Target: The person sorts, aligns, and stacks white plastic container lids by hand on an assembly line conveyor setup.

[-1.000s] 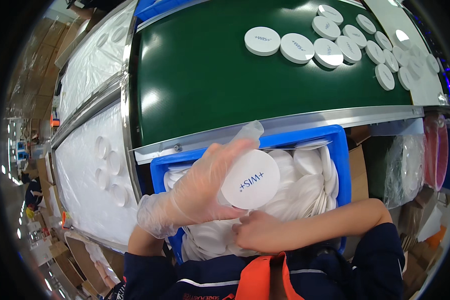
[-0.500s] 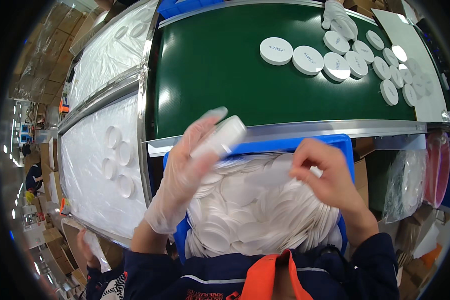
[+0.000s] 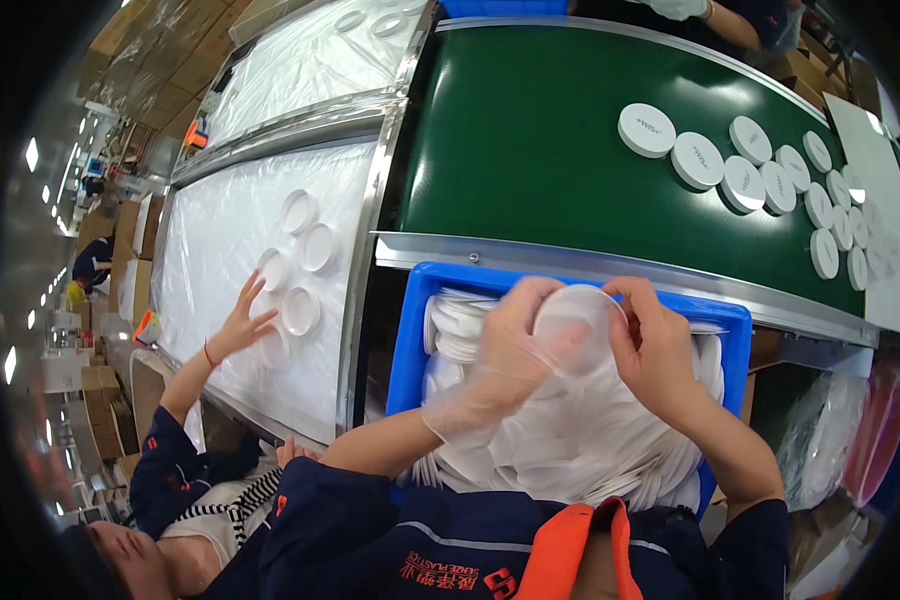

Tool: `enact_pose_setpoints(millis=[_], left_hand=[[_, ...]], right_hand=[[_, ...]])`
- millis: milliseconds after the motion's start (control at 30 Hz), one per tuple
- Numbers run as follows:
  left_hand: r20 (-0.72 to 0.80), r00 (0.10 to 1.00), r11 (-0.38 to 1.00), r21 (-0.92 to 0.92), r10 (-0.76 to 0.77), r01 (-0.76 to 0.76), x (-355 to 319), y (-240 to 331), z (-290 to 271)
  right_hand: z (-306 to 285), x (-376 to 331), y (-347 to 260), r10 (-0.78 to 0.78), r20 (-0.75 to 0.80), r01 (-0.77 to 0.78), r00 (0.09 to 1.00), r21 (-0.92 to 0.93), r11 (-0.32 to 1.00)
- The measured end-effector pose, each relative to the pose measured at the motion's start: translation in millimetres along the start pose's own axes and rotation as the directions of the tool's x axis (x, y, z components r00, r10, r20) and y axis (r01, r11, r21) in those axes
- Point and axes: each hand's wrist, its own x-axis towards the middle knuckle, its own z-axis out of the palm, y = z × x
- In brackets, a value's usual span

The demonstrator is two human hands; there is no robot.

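A blue bin (image 3: 405, 360) at lower centre was filled with white discs (image 3: 590, 440); above it, a round cap (image 3: 582, 318) was clamped by left hand (image 3: 510, 350) and right hand (image 3: 658, 350). Lids (image 3: 697, 160) were spread upper right.

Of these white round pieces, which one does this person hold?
The round piece above the blue bin, between the gloved left hand and bare right hand; the discs below lie piled inside.

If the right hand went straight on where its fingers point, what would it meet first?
The white cap: the right hand looks to be at its edge, though exact contact is hard to tell.
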Motion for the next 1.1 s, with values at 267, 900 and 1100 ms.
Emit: enact_pose_setpoints(millis=[267,900,1100], left_hand=[[-0.689,0.719,0.991,0.001,0.096,-0.131,99,-72,-229],[0.413,0.687,0.158,0.780,0.598,-0.606,225,7,20],[0.175,0.788,0.309,0.853,0.590,-0.421,233,3,37]], right_hand=[[22,-11,7,-0.317,0.540,0.347,0.780,0.048,0.937],[7,-12,7,-0.326,0.210,0.311,0.922,0.101,0.945],[-54,26,30,0.171,-0.413,0.069,0.894,0.505,0.860]])
